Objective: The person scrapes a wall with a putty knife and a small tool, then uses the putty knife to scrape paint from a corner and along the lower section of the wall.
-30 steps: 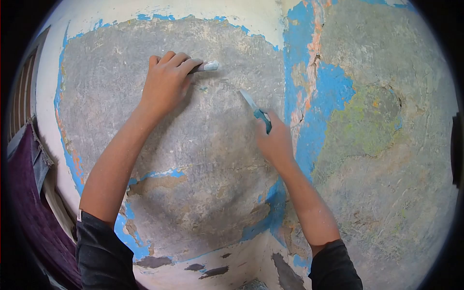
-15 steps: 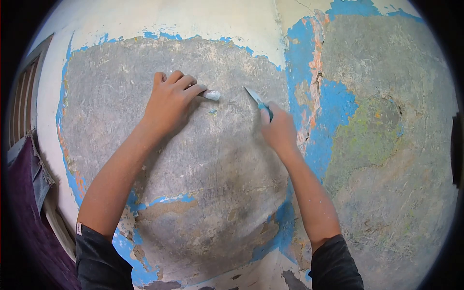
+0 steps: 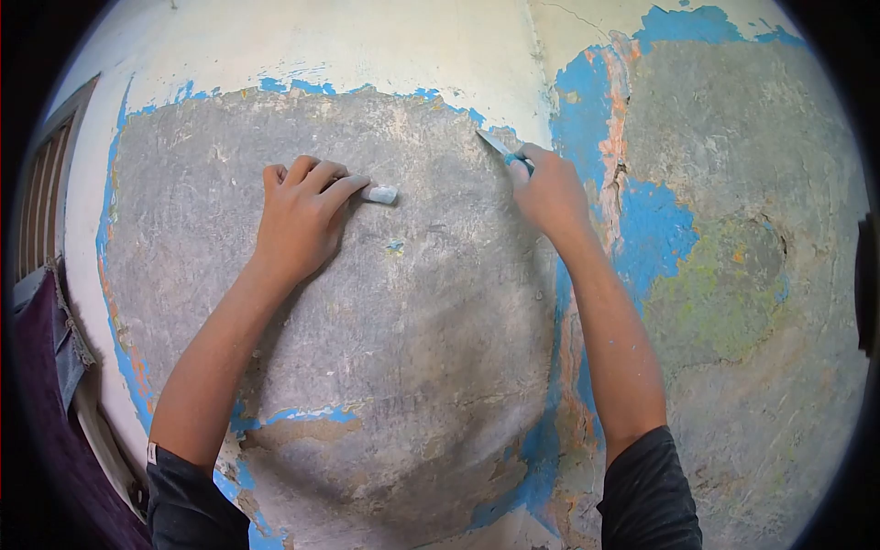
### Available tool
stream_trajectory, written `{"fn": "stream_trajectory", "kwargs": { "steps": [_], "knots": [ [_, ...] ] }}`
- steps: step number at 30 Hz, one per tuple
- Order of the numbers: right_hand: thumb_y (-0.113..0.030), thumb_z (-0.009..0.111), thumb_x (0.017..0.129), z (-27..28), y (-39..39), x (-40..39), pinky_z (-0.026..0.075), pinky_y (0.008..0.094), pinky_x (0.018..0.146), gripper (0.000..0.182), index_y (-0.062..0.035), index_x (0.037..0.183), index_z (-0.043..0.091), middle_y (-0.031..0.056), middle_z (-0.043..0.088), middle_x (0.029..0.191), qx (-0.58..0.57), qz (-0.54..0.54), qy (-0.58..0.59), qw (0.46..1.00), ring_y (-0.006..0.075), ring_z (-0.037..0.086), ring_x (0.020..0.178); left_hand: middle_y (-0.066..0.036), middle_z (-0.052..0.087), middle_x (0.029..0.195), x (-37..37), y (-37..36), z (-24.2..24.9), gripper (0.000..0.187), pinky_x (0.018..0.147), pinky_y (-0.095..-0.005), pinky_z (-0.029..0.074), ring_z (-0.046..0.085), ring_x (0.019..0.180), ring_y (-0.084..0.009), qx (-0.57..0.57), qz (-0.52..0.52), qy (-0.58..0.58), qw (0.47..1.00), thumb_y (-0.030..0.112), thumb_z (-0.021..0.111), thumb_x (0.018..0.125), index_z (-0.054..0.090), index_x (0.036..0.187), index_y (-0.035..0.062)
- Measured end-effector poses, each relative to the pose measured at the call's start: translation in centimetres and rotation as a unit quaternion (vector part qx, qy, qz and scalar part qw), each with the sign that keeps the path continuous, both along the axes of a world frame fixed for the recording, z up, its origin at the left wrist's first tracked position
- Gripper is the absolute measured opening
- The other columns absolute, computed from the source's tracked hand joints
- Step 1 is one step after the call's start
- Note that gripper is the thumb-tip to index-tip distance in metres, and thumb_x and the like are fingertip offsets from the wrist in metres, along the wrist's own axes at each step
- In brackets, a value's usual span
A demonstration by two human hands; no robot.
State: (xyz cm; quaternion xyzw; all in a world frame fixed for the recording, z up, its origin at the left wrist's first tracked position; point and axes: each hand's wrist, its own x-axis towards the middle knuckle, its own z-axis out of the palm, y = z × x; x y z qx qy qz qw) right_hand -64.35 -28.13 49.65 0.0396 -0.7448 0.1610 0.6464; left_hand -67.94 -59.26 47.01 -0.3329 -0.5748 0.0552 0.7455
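My left hand rests against the bare grey wall patch, its fingers bent round a small whitish block that sticks out to the right. Higher up and to the right, my right hand is closed on the teal handle of a scraper. The pale blade points up and left, its tip near the ragged blue and cream paint edge at the top of the patch. Whether the blade touches the wall is hard to tell.
A cracked strip of blue and orange paint runs down the wall right of my right hand. Farther right is a grey patch with a greenish stain. At the left are a barred window frame and hanging purple cloth.
My right hand has moved up and right with the scraper, whose tip is now near the upper paint edge. My left hand has shifted slightly left with the block. The view has tilted a little upward.
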Motion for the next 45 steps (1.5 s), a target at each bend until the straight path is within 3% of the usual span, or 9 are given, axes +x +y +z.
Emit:
{"fn": "stream_trajectory", "kwargs": {
  "steps": [11, 14, 25, 29, 32, 35, 45],
  "knots": [
    [-0.020, 0.062, 0.094, 0.5, -0.3, -0.2, 0.054, 0.0492, 0.081, 0.021, -0.0045, 0.106, 0.072, 0.0242, 0.072, 0.096, 0.021, -0.029, 0.007, 0.999, 0.0435, 0.069, 0.091, -0.002, 0.068, 0.103, -0.1, 0.6, 1.0, 0.030, 0.085, -0.0425, 0.034, 0.059, 0.100, -0.0221, 0.021, 0.006, 0.013, 1.000, 0.008, 0.072, 0.085, 0.074, 0.114, 0.0146],
    [-0.021, 0.063, 0.094, 1.0, 0.8, 1.1, 0.054, 0.0493, 0.082, 0.022, -0.0036, 0.105, 0.071, 0.0241, 0.072, 0.096, 0.009, 0.020, -0.027, 0.999, 0.0438, 0.069, 0.092, -0.001, 0.068, 0.103, -0.2, 0.9, 1.0, 0.029, 0.085, -0.0425, 0.034, 0.059, 0.099, -0.0220, 0.022, 0.014, 0.011, 1.000, 0.008, 0.072, 0.085, 0.074, 0.113, 0.0145],
    [-0.021, 0.064, 0.093, 0.2, 0.4, -0.8, 0.053, 0.0497, 0.082, 0.022, -0.0032, 0.104, 0.069, 0.0253, 0.070, 0.095, 0.027, 0.009, 0.030, 0.999, 0.0454, 0.068, 0.092, -0.002, 0.068, 0.103, -1.4, 2.2, 1.6, 0.030, 0.087, -0.0414, 0.035, 0.059, 0.101, -0.0221, 0.022, -0.005, 0.017, 1.000, 0.008, 0.072, 0.085, 0.074, 0.115, 0.0141],
    [-0.021, 0.063, 0.094, 0.0, 0.5, 1.0, 0.053, 0.0486, 0.081, 0.022, -0.0032, 0.104, 0.069, 0.0253, 0.070, 0.093, 0.010, 0.030, -0.024, 0.999, 0.0453, 0.067, 0.091, -0.002, 0.069, 0.104, -1.5, 2.5, 1.3, 0.030, 0.088, -0.0411, 0.035, 0.059, 0.101, -0.0223, 0.024, -0.013, 0.018, 0.999, 0.007, 0.072, 0.085, 0.074, 0.114, 0.0136],
    [-0.022, 0.062, 0.095, 0.1, -0.1, -0.6, 0.053, 0.0486, 0.080, 0.022, -0.0033, 0.104, 0.070, 0.0257, 0.070, 0.093, -0.002, 0.009, 0.029, 1.000, 0.0453, 0.068, 0.089, -0.003, 0.069, 0.105, -1.5, 2.3, 1.3, 0.030, 0.089, -0.0412, 0.035, 0.059, 0.102, -0.0224, 0.027, -0.007, 0.017, 0.999, 0.008, 0.072, 0.086, 0.074, 0.115, 0.0134],
    [-0.022, 0.062, 0.095, -0.1, -0.5, 0.7, 0.053, 0.0492, 0.080, 0.022, -0.0032, 0.104, 0.070, 0.0260, 0.070, 0.093, -0.009, 0.018, -0.014, 1.000, 0.0454, 0.068, 0.090, -0.003, 0.069, 0.105, -1.6, 2.3, 1.2, 0.030, 0.090, -0.0412, 0.035, 0.059, 0.103, -0.0224, 0.023, -0.005, 0.010, 1.000, 0.008, 0.072, 0.086, 0.074, 0.115, 0.0134],
    [-0.019, 0.061, 0.096, -0.6, -1.6, -2.0, 0.052, 0.0504, 0.082, 0.021, -0.0015, 0.102, 0.069, 0.0270, 0.070, 0.095, -0.012, 0.007, 0.048, 0.999, 0.0460, 0.068, 0.092, -0.001, 0.068, 0.105, -1.7, 2.1, 1.3, 0.030, 0.088, -0.0402, 0.034, 0.058, 0.103, -0.0219, 0.025, -0.006, 0.010, 1.000, 0.007, 0.071, 0.087, 0.073, 0.116, 0.0140]
  ]
}}
